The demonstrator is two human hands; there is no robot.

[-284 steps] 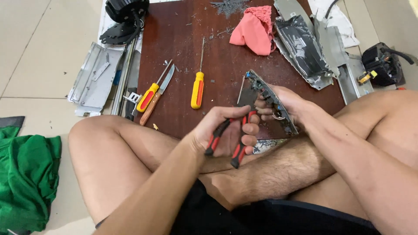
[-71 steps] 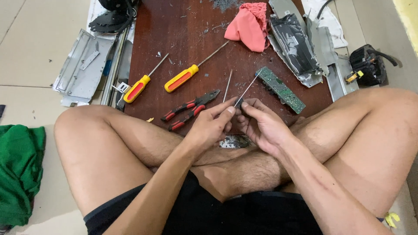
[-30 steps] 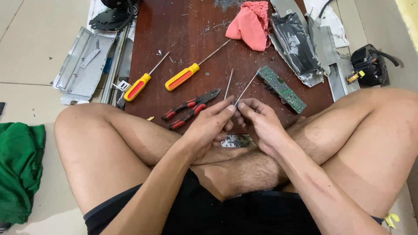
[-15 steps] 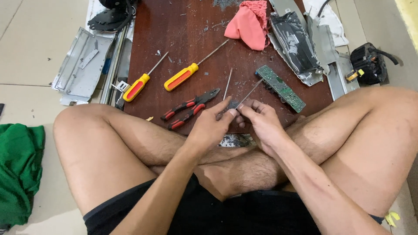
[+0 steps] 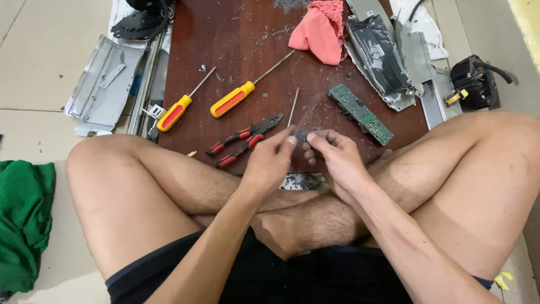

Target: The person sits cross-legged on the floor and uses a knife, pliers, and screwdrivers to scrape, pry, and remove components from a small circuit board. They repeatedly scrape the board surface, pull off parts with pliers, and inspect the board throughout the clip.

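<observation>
Small dark grey part [image 5: 302, 135], pinched between your two hands, sits just above the near edge of the dark red-brown wooden surface [image 5: 236, 50]. Your left hand [image 5: 271, 163] closes its fingers [image 5: 290, 141] on the part from the left, and your right hand [image 5: 336, 160] closes its fingers [image 5: 311, 137] on it from the right, so the fingertips of both hands meet around it. The part is too small and too covered to tell its shape.

A thin bare metal rod [image 5: 293, 107] lies on the surface just beyond your fingertips, pointing away from you. Red-and-black-handled pliers [image 5: 244, 141] lie just left of your left hand, jaws toward the rod. Farther left lie two screwdrivers with yellow-and-red handles, a larger one [image 5: 232, 99] and a smaller one [image 5: 174, 113] at the surface's left edge. A green rectangular circuit board [image 5: 360, 114] lies to the right of your right hand, close by but apart from it. A crumpled pink cloth [image 5: 319, 31] rests at the far side of the surface, beside a dented grey metal casing [image 5: 382, 59].

You sit cross-legged on the tiled floor, bare knees either side of the surface. A green cloth [image 5: 25, 225] lies on the floor by your left knee.
</observation>
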